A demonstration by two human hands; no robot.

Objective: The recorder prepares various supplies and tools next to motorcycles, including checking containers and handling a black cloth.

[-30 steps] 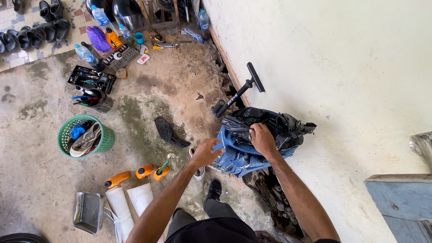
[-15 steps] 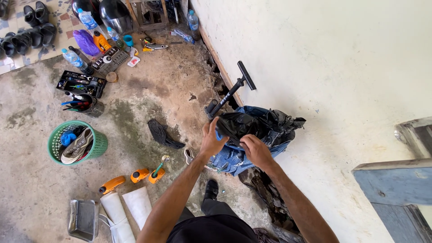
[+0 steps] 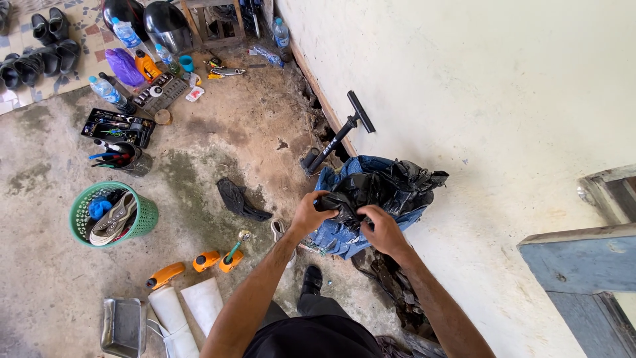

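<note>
A crumpled black plastic bag (image 3: 384, 189) lies on top of blue denim cloth (image 3: 338, 232) against the pale wall. My left hand (image 3: 308, 213) grips the bag's near left edge. My right hand (image 3: 381, 229) grips the same bag just to the right, both hands bunching the plastic. A black hand pump (image 3: 338, 136) leans on the wall right behind the bundle.
A green basket (image 3: 142, 215) with a shoe stands at left, beside a tool tray (image 3: 118, 126) and water bottles (image 3: 106, 91). Orange tools (image 3: 218, 258), white rolls (image 3: 205, 301) and a metal tray (image 3: 122, 325) lie near my feet. A black rag (image 3: 238, 197) lies mid-floor. A blue door (image 3: 583, 272) is at right.
My left hand came over from the denim's left side onto the black bag. Both hands then pulled the bag's edge down toward me, bunching it.
</note>
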